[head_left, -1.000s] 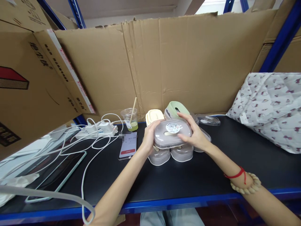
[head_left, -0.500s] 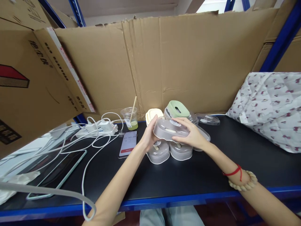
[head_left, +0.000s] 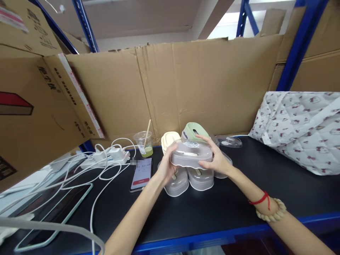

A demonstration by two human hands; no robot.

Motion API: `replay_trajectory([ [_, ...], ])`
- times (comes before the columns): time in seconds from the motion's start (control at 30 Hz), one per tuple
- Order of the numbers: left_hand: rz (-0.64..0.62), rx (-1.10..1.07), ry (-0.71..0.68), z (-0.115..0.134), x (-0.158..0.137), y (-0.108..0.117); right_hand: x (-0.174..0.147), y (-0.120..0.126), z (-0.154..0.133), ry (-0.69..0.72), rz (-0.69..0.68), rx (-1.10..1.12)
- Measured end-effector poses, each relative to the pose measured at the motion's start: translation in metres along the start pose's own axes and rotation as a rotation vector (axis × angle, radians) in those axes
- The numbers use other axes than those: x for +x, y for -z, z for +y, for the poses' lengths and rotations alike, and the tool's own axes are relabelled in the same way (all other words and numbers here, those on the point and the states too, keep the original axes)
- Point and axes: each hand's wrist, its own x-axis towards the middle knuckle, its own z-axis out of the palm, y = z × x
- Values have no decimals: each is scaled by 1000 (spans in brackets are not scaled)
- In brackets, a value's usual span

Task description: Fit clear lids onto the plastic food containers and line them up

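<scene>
Between my two hands is a grey lidded box with a clear cover, a round sticker and a pale slot-like mark on it. My left hand is closed on its left end. My right hand grips the right end, thumb in front and fingers over the top. Right below stand two similar boxes, a left grey box and a right grey box; whether the held one rests on them I cannot tell. Behind are a cream container and a green container with an oval opening, partly hidden.
A clear lid lies at the back. To the left are a cup with green drink, a phone, white cables around a power strip and a tablet. A quilted bag stands right, before a cardboard wall.
The view has tilted up and shifted slightly right, so things appear lower and further left. Both hands keep hold of the grey lidded box, its front now facing me a little more.
</scene>
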Motion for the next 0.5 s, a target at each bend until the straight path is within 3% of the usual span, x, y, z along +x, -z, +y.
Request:
replay_trajectory([
  [0.13, 7, 198, -230, -10, 4, 4, 3, 11, -7, 146, 104, -189],
  [0.23, -36, 670, -483, -14, 10, 14, 3, 23, -18, 88, 171, -469],
  [0.3, -74, 1063, -613, -13, 11, 19, 3, 31, -25, 15, 110, -662],
  [0.4, -91, 1435, -495, -10, 6, 21, 3, 42, -31, -64, 51, -840],
  [0.5, -121, 1515, -376, -11, 0, 18, 1, 55, -30, -132, 78, -937],
])
